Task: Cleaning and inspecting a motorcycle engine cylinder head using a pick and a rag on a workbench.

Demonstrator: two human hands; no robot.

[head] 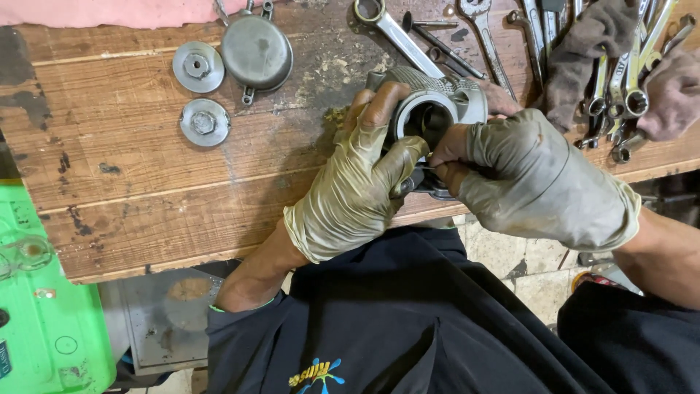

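We work at a wooden bench (146, 182) made of rough planks, stained with dark oil and worn pale in places. Our left hand (357, 186), in a dirty light glove with the fingertips cut away, is wrapped around a grey metal cylinder (437, 98) with fine ribs on its outside. The cylinder rests at the front edge of the bench, its round opening turned toward us. Our right hand (536, 179), gloved the same way, is pressed against the cylinder from the other side, and its bare fingertips pinch a small dark part just below the opening; what this part is, we cannot tell. The two hands are close together, almost touching.

On the far left of the bench lie two round metal discs (198, 67) and, just beside them, a round metal cover (257, 51) with small lugs. At the far right, many wrenches (627, 80) lie in a heap with a brown rag (590, 44). Below the bench, on the left, we see a green plastic panel (44, 321) and a tiled floor (539, 281).
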